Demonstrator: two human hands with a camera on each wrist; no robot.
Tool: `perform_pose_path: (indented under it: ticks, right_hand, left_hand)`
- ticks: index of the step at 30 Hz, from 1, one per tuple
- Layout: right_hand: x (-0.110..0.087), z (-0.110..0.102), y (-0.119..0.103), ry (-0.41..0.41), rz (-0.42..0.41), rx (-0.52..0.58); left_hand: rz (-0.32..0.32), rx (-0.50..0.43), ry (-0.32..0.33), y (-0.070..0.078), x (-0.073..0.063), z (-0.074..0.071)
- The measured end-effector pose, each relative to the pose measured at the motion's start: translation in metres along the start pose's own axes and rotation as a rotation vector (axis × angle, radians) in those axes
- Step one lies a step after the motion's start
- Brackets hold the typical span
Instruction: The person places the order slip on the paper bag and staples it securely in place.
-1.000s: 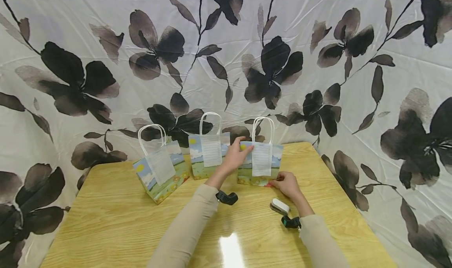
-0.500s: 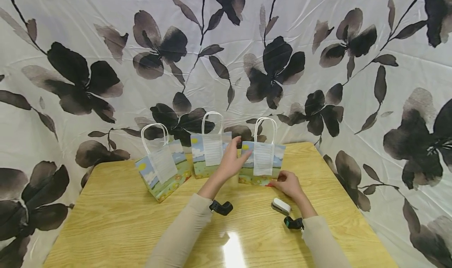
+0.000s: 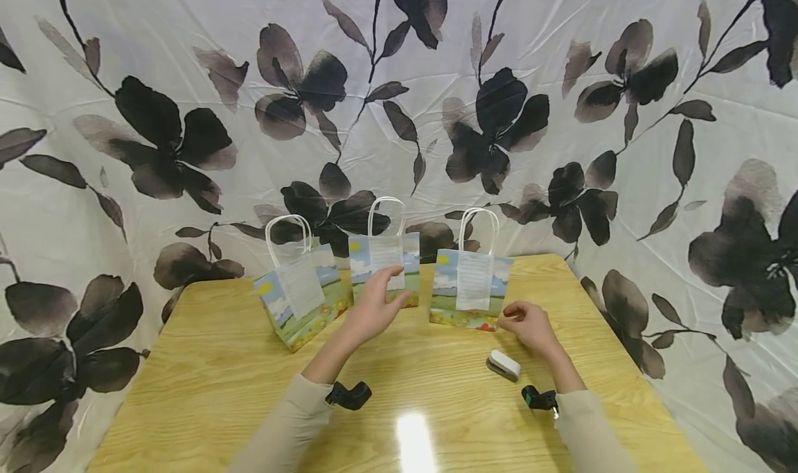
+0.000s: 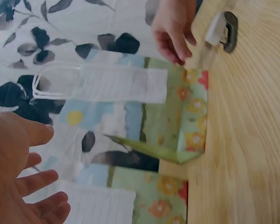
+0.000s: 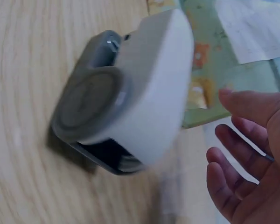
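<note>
Three small paper gift bags with a painted meadow, white handles and a lined paper slip on the front stand in a row: a left bag (image 3: 328,275), a middle bag (image 3: 360,272) and a right bag (image 3: 444,293). My left hand (image 3: 373,308) is in the air in front of the middle bag, fingers spread and empty. Beside the lower right corner of the right bag is my right hand (image 3: 530,327), fingers loosely bent with nothing between them. Its thumb (image 5: 247,100) is close to that corner; contact is hard to tell. A white and grey stapler (image 3: 503,366) lies nearby.
The bags stand towards the back of a wooden table (image 3: 206,369). Behind them hangs a white cloth (image 3: 411,43) with dark flowers. The stapler (image 5: 163,88) lies between the right wrist and the right bag.
My left hand has let go of the right bag's upper left edge and drawn back to the left. The right hand has eased slightly away from the bag's corner. The head view has shifted a little.
</note>
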State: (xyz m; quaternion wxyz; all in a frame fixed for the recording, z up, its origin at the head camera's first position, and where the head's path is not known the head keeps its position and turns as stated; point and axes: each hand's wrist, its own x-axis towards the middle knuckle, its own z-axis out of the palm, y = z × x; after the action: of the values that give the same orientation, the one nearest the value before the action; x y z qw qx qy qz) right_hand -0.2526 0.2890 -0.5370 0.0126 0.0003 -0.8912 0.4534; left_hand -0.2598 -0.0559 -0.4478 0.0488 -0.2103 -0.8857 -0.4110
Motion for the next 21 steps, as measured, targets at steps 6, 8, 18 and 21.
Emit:
perform_pose_path:
  ticks: [6, 8, 18, 21]
  right_hand:
    - [-0.006, -0.022, -0.019, -0.007, -0.05, -0.186]
    - [-0.006, -0.031, -0.027, -0.007, -0.096, -0.263]
    - [-0.001, -0.072, -0.064, 0.026, -0.271, -0.587]
    - [0.0, -0.082, -0.07, 0.052, -0.317, -0.653]
  left_hand:
    - [-0.029, 0.093, -0.014, -0.023, -0.026, -0.024]
    - [-0.029, 0.131, -0.018, -0.03, -0.035, -0.034]
    - [-0.092, 0.383, 0.003, -0.068, -0.091, -0.092]
    - [-0.121, 0.464, 0.018, -0.081, -0.108, -0.112]
